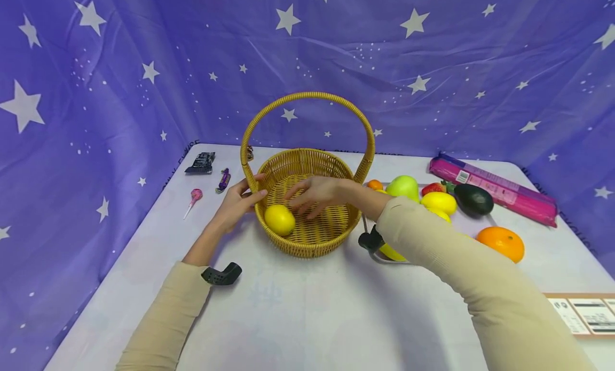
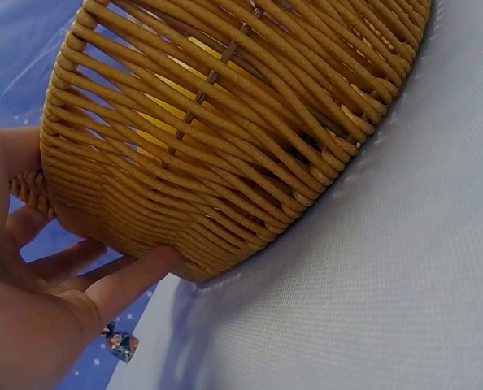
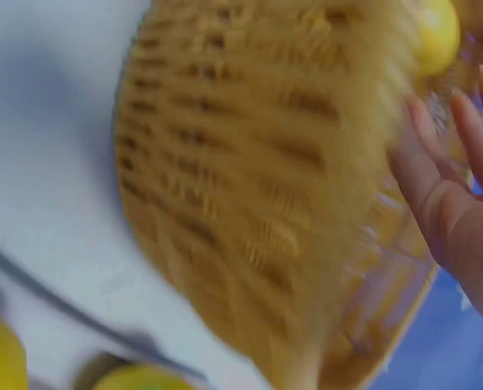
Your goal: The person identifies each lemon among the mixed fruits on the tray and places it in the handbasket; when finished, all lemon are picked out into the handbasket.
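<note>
A woven wicker basket (image 1: 307,248) with a tall arched handle stands mid-table. Inside, against its near left wall, lies a yellow lemon (image 1: 280,220). My left hand (image 1: 237,203) holds the basket's left rim by the handle base, thumb over the edge; the left wrist view shows its fingers (image 2: 136,280) against the outer weave. Over the basket's inside reaches my right hand (image 1: 319,194), fingers spread and holding nothing, apart from the lemon. In the right wrist view, that lemon (image 3: 438,36) sits beyond the blurred basket wall, near the fingertips.
Right of the basket, a tray (image 1: 391,261) bears several fruits, including a green apple (image 1: 403,187) and an avocado (image 1: 473,200). An orange (image 1: 501,243) and a pink package (image 1: 495,189) lie farther right. At left are a lollipop (image 1: 196,196), a purple candy (image 1: 223,180) and a dark packet (image 1: 200,163).
</note>
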Demonstrator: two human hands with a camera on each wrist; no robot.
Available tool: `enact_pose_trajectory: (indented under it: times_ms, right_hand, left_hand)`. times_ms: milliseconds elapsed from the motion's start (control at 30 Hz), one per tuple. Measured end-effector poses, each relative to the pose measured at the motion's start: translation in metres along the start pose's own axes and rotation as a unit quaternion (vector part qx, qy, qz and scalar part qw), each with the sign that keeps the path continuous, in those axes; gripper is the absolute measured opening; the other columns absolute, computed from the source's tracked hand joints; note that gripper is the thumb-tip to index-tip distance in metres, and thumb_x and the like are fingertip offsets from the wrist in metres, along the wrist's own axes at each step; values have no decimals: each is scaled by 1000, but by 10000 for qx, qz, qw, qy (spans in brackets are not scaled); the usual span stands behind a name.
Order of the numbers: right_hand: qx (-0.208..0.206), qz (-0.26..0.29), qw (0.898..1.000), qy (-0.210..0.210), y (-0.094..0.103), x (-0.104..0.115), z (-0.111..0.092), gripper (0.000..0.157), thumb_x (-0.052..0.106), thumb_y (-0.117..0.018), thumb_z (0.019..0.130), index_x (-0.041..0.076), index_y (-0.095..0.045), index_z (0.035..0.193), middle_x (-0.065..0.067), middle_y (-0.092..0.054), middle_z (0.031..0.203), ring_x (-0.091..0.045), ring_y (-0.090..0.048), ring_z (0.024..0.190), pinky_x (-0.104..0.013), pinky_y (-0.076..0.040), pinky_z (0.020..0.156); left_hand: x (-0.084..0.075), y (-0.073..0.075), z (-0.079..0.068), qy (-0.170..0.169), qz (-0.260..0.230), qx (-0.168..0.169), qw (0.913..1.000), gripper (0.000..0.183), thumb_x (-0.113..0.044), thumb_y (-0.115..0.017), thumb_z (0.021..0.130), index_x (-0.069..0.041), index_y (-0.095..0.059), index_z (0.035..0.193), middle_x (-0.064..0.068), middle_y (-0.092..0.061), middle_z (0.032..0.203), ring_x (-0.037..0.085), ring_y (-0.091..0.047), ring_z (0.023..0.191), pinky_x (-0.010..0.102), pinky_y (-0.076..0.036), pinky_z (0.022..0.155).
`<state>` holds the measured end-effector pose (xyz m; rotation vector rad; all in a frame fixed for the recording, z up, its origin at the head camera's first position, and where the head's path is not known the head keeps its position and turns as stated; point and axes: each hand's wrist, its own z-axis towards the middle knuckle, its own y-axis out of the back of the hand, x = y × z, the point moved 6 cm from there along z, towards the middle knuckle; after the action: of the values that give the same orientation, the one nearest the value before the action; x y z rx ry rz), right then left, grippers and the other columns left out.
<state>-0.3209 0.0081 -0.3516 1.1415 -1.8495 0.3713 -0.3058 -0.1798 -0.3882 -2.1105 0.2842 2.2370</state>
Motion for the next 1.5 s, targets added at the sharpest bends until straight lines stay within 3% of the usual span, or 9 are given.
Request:
enact_pose_trajectory:
  times_ms: [200, 400, 500, 633, 833, 967, 1200, 1300, 1500]
  right_hand:
    - [361, -369, 9976, 462, 29, 4, -38, 46, 7, -54, 99, 8, -45, 144, -18, -45, 139, -37, -41, 130, -47, -43, 102]
    - [131, -1000, 9894, 1040, 67, -4, -98, 53, 14, -59, 97, 6, -40, 146, -13, -46, 140, -29, -45, 127, -44, -41, 104]
    - [-139, -1173, 9860, 1179, 89, -21, -130, 53, 14, -59, 97, 2, -38, 145, -15, -45, 141, -29, -45, 127, -44, -39, 106]
    - [-573, -1180, 9862, 1006, 113, -55, -168, 50, 14, -58, 98, 4, -39, 144, -17, -43, 142, -31, -44, 128, -39, -42, 103]
    - [-928, -1127, 9856, 859, 135, -108, -209, 48, 12, -57, 98, 3, -40, 143, -23, -38, 145, -23, -48, 127, -25, -45, 98]
    - [-821, -1218, 9870, 653, 138, -141, -226, 48, 10, -56, 98, 0, -40, 142, -26, -35, 144, -20, -48, 125, -24, -46, 95]
    - [-557, -1183, 9908, 354, 132, -173, -237, 47, 10, -58, 96, -2, -44, 139, -28, -40, 140, -50, -37, 127, -26, -49, 92]
    - [-509, -1244, 9906, 260, 129, -178, -236, 45, 10, -60, 95, -2, -47, 136, -26, -43, 137, -51, -37, 126, -26, -49, 91]
    - [-567, -1785, 9823, -57, 126, -184, -230, 44, 16, -68, 90, 6, -57, 131, -21, -45, 136, -48, -39, 123, -53, -45, 96]
  left_hand:
    - [1, -1, 1, 31, -63, 18, 10000, 55, -10, -57, 97, 0, -36, 147, 24, -34, 147, 42, -46, 125, 34, -56, 81]
    - [1, -1, 1, 81, -105, -29, 9999, 55, -8, -57, 97, 0, -36, 147, 23, -35, 147, 39, -46, 125, 30, -57, 78]
    - [1, 0, 1, 86, -115, -32, 9999, 54, -8, -56, 97, 0, -36, 147, 22, -36, 147, 40, -46, 125, 28, -57, 77]
    - [0, 0, 0, 79, -98, -12, 9999, 54, -9, -56, 98, -1, -36, 147, 23, -35, 147, 41, -46, 125, 28, -57, 77]
    - [-1, 0, -1, 81, -49, -7, 10000, 54, -10, -55, 98, -1, -35, 147, 24, -35, 147, 40, -46, 125, 28, -56, 78]
    - [-2, -1, -1, 94, -34, 12, 9999, 54, -10, -55, 98, -1, -35, 148, 23, -35, 147, 39, -46, 125, 30, -56, 80]
    - [-1, -1, 0, 93, -90, 31, 9999, 55, -10, -55, 98, 0, -34, 148, 23, -34, 148, 40, -45, 126, 30, -56, 81]
    - [0, -1, 0, 98, -78, 31, 9999, 55, -11, -55, 98, -1, -34, 148, 23, -34, 148, 39, -45, 126, 29, -56, 81]
    - [2, -1, 0, 88, -28, 37, 10000, 55, -12, -55, 99, -1, -34, 148, 22, -34, 148, 40, -45, 126, 27, -55, 80]
